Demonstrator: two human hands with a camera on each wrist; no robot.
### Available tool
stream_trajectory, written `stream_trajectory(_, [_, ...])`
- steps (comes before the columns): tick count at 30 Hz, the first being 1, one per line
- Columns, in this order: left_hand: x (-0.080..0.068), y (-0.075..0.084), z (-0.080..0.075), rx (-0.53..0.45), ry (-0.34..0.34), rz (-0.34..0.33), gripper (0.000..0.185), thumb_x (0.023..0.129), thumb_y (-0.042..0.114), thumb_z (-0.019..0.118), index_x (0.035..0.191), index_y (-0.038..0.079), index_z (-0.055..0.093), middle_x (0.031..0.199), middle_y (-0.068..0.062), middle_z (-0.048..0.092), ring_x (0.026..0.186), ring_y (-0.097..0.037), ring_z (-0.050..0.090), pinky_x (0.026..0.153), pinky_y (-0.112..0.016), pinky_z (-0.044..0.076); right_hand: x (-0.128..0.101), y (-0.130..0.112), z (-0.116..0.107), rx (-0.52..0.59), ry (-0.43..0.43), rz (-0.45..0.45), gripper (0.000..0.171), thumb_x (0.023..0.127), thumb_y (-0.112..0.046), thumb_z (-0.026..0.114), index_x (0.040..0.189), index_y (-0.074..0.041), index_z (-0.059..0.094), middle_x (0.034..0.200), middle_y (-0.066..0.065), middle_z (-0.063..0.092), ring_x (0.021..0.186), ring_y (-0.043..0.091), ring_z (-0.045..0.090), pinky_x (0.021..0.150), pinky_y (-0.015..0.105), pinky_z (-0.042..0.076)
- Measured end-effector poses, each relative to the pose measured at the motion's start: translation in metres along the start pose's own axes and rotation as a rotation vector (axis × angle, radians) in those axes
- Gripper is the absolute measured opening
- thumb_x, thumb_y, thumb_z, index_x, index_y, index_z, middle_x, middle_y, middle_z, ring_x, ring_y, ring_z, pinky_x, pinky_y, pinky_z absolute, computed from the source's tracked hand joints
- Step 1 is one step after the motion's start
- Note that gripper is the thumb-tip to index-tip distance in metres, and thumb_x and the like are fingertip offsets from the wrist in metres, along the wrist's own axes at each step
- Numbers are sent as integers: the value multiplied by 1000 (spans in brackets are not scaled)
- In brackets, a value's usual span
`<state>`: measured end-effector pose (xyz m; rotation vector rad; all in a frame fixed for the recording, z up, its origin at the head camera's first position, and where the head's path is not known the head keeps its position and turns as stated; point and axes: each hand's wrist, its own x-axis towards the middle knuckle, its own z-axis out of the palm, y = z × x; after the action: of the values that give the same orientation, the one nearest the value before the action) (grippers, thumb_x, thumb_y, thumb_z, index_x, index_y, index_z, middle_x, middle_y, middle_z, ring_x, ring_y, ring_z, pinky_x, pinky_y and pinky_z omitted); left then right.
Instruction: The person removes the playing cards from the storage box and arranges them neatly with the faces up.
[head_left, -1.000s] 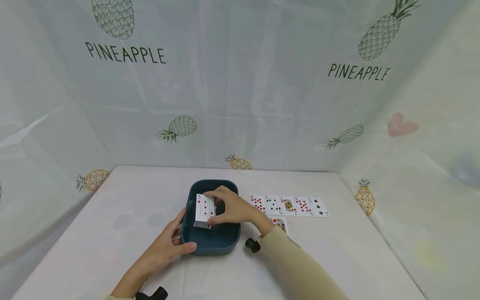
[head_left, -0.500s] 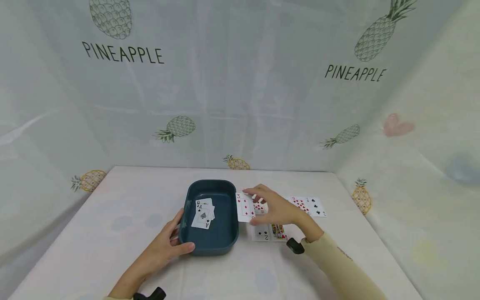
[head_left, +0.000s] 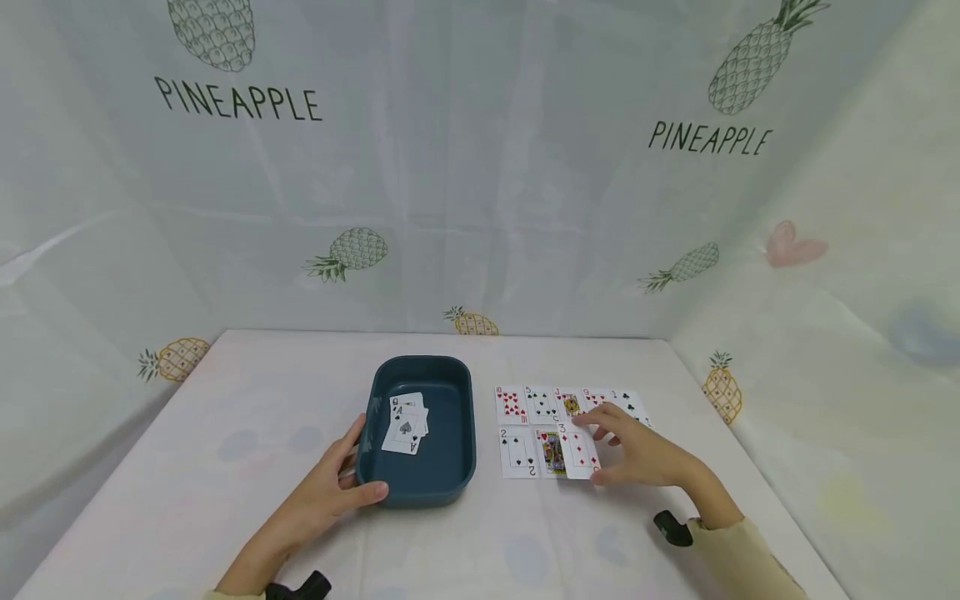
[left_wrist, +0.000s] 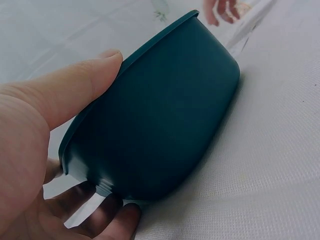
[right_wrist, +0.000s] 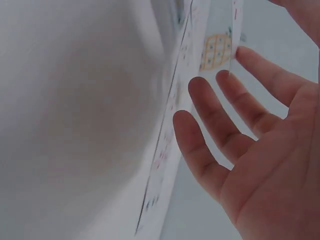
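My left hand (head_left: 333,479) holds the near left side of a dark blue plastic tray (head_left: 438,471), its thumb over the rim. In the left wrist view the fingers of that hand (left_wrist: 75,200) lie against the outer wall of the tray (left_wrist: 160,115). A small pile of playing cards (head_left: 406,429), ace of spades on top, lies in the tray. My right hand (head_left: 648,454) pinches a three of diamonds card (head_left: 579,457) by its upper and lower edges. This card overlaps the king (head_left: 551,454) in the head view. From the right wrist, the pinched card (right_wrist: 237,22) appears edge-on.
Behind the right hand runs a row of face-up cards, including a ten of hearts (head_left: 512,406), a five (head_left: 541,406) and a jack (head_left: 570,405). A two of spades (head_left: 518,452) lies left of the king. A pineapple-print curtain (head_left: 480,183) stands behind the table.
My right hand has lifted the three of diamonds from the tray and carried it right, past the two, to the king's right side. My left hand stays on the tray.
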<state>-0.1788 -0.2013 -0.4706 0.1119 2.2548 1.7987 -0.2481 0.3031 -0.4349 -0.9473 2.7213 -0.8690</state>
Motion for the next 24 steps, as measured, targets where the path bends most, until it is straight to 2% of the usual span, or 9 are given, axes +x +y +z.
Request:
stream_trajectory(8, [0,1,0,-18,-10,6,112,92,24,86,173,30,9,170,-25,18,139,-40,57,103,-40,57,-23,23,-3,18,27,64,79,82,-29,94,149,-10,57,138,11,51,112,25,63,96,40,58])
stream_trajectory(13, [-2,1,0,-21,-26,26,114,92,23,86,173,26,6,169,-28,18,138,-42,57,103,-40,58,-23,28,-1,-6,17,51,78,82,-29,93,149,-8,58,130,10,53,110,24,61,93,35,56])
stream_trajectory(20, [-1,0,-1,-12,-3,-2,112,92,25,86,173,28,8,169,-25,19,139,-40,57,102,-38,58,-18,30,1,-36,10,45,77,81,-30,93,147,-6,60,126,9,53,106,21,58,88,31,53])
stream_trajectory(24, [-2,-1,-1,-15,-7,13,113,92,24,86,173,27,8,170,-26,18,138,-40,57,101,-37,58,-14,30,3,-42,10,56,78,79,-29,94,146,-7,61,121,8,53,102,19,54,84,28,51])
